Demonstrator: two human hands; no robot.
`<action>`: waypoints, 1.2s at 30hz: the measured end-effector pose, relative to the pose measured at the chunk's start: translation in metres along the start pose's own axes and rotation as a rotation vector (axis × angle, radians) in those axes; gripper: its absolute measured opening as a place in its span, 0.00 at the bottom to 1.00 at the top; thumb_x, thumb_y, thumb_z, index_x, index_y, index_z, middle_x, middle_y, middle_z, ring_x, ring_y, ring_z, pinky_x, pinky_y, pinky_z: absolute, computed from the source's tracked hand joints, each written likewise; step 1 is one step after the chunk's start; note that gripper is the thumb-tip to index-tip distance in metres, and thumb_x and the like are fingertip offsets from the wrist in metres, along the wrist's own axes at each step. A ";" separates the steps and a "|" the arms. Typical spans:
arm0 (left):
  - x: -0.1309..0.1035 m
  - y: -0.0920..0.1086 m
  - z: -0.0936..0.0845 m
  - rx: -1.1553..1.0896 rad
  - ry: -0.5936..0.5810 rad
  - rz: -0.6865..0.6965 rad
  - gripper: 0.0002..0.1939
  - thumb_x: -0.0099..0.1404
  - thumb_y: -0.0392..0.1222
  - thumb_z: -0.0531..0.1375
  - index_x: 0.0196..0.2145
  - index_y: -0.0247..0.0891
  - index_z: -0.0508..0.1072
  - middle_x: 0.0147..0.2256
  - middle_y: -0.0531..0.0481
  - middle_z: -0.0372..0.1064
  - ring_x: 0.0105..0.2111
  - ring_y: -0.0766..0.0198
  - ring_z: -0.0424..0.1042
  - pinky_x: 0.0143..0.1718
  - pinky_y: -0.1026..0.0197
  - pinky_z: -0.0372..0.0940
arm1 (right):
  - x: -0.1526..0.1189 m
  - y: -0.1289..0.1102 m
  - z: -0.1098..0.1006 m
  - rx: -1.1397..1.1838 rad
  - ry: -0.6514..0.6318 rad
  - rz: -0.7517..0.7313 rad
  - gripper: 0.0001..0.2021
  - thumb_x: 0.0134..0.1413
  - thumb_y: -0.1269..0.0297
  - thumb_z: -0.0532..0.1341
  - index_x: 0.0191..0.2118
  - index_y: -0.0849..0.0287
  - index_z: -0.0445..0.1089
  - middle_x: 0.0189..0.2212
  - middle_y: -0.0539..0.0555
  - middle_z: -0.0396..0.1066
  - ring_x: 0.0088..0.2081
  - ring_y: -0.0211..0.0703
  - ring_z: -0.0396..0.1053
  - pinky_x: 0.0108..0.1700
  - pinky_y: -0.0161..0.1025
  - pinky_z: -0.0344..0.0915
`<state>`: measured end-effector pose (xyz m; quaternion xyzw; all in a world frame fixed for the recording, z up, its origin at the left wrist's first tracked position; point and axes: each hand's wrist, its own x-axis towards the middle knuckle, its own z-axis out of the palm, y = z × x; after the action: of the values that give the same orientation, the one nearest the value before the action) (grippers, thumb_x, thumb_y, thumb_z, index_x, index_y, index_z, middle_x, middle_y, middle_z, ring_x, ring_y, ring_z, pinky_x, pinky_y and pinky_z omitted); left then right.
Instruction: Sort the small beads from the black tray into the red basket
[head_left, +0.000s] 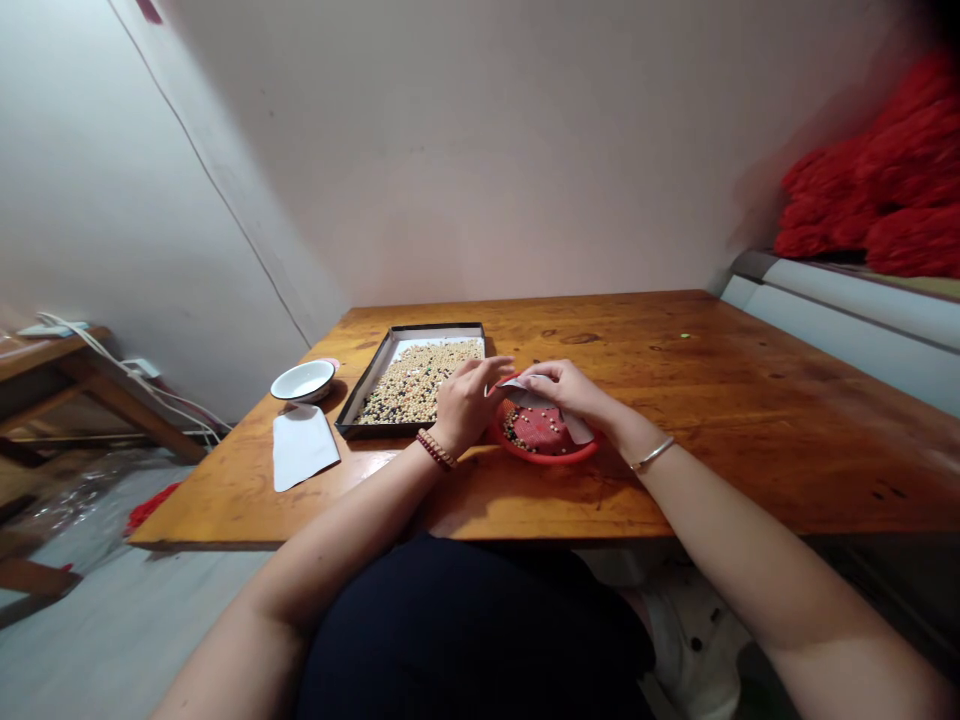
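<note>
A piece of white paper or card [577,425] is pinched in my right hand [571,388], over a round red plastic basket [559,458]. Loose beans [517,430], pale and dark, lie inside the basket, mostly toward its left. My left hand [465,402] is at the basket's left rim, fingers stretched toward the paper and thumb apart; whether it touches the paper I cannot tell. Behind that hand is a shallow black-edged tray [363,388], lined in white and spread with many small pale and black beans [409,388], a few of them coloured.
A white enamel bowl [302,380] with a dark rim stands left of the tray, a folded white paper [304,450] before it. All rest on a wooden table [637,350] against a wall. Red bundles [877,180] are piled at right; a wooden stand [67,365] is at left.
</note>
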<state>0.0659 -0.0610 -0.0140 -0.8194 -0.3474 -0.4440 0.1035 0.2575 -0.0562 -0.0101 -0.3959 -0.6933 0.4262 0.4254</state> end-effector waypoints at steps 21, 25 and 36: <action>0.000 0.001 0.005 0.028 0.010 0.090 0.04 0.63 0.35 0.58 0.30 0.38 0.66 0.27 0.52 0.67 0.30 0.66 0.65 0.31 0.64 0.61 | 0.002 0.001 0.000 -0.035 0.007 -0.047 0.20 0.46 0.49 0.63 0.34 0.63 0.76 0.29 0.55 0.75 0.31 0.42 0.68 0.36 0.37 0.63; -0.001 -0.001 0.006 -0.010 -0.013 0.083 0.04 0.62 0.36 0.60 0.33 0.37 0.66 0.29 0.52 0.68 0.30 0.66 0.66 0.32 0.64 0.61 | 0.001 -0.001 0.000 -0.047 0.004 -0.060 0.19 0.47 0.50 0.63 0.34 0.63 0.76 0.30 0.55 0.75 0.31 0.42 0.68 0.36 0.38 0.63; -0.001 0.000 0.005 -0.083 -0.021 0.105 0.06 0.61 0.34 0.56 0.37 0.38 0.62 0.36 0.48 0.68 0.37 0.62 0.67 0.39 0.60 0.64 | 0.000 -0.004 -0.001 -0.061 0.041 -0.060 0.18 0.44 0.51 0.65 0.32 0.63 0.75 0.27 0.54 0.73 0.29 0.40 0.66 0.33 0.37 0.62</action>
<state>0.0684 -0.0592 -0.0175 -0.8448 -0.2862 -0.4434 0.0891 0.2574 -0.0569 -0.0065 -0.3965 -0.7085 0.3836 0.4400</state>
